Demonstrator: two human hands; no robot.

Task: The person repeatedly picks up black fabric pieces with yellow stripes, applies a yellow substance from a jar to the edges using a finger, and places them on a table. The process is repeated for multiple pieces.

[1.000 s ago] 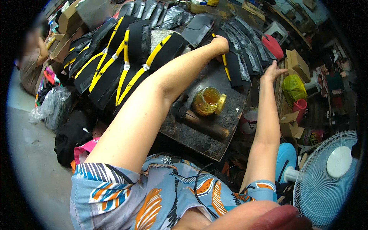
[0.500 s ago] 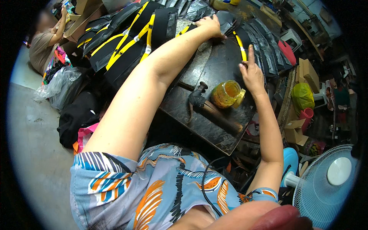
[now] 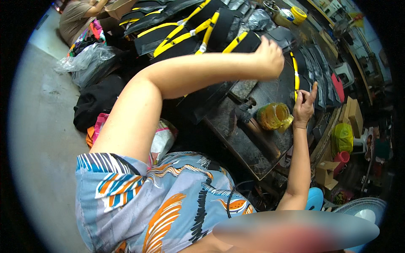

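Note:
My left hand (image 3: 270,58) is over the far part of the dark workbench (image 3: 236,141), its fingers bent and smeared by motion. Beside its fingertips lies a smooth black piece (image 3: 282,39); whether they touch is unclear. Left of that hand is a black piece with a yellow band (image 3: 236,41). My right hand (image 3: 304,110) holds nothing, its stained index finger stretched out and its thumb apart. It is beside a black piece with a yellow and white band (image 3: 295,69). Nearby stand a glass jar of amber stuff (image 3: 272,117) and a hammer (image 3: 262,137) with a dark-wrapped head.
Many black pieces with yellow straps (image 3: 181,38) are heaped at the far left. Overlapping black strips (image 3: 320,78) line the right side. A yellow-lidded tub (image 3: 298,14) is at the back. Cardboard boxes (image 3: 327,173) and a fan (image 3: 365,216) are at right; a person (image 3: 76,19) sits far left.
The view has shifted, so the bench appears farther right and lower. My left hand has come away from the black piece slightly toward me, fingers curling. My right hand stays by the banded piece.

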